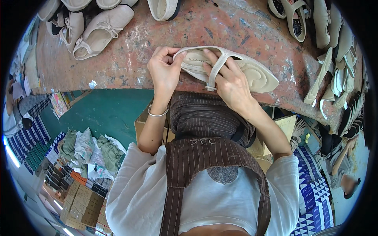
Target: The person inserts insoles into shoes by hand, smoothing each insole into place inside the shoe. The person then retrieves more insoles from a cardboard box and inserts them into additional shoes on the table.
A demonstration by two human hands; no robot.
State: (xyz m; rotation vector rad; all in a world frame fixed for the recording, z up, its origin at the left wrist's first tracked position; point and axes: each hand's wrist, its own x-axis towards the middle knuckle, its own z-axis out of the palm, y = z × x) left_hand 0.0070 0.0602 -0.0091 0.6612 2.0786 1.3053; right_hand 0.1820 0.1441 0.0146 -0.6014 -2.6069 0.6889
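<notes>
A beige strapped shoe (262, 75) lies across the near edge of the worktable, its heel to the left and its pointed end to the right. Thumb and fingers of my left hand (162, 70) pinch the back rim of the heel. My right hand (233, 83) lies over the middle of the shoe, fingers reaching inside onto the pale insole (193, 58). A narrow strap (217, 70) with a small buckle (210, 88) crosses the opening by those fingers. The fingertips of the right hand are partly hidden by the strap.
The worn reddish worktable (134, 55) spans the front. Beige bow shoes (103, 31) stand at its left, one more shoe (163, 8) at the far middle. More shoes (296, 21) and pale straps crowd the right. Stacked cartons (80, 202) and bagged cloth (92, 151) lie beyond on the left.
</notes>
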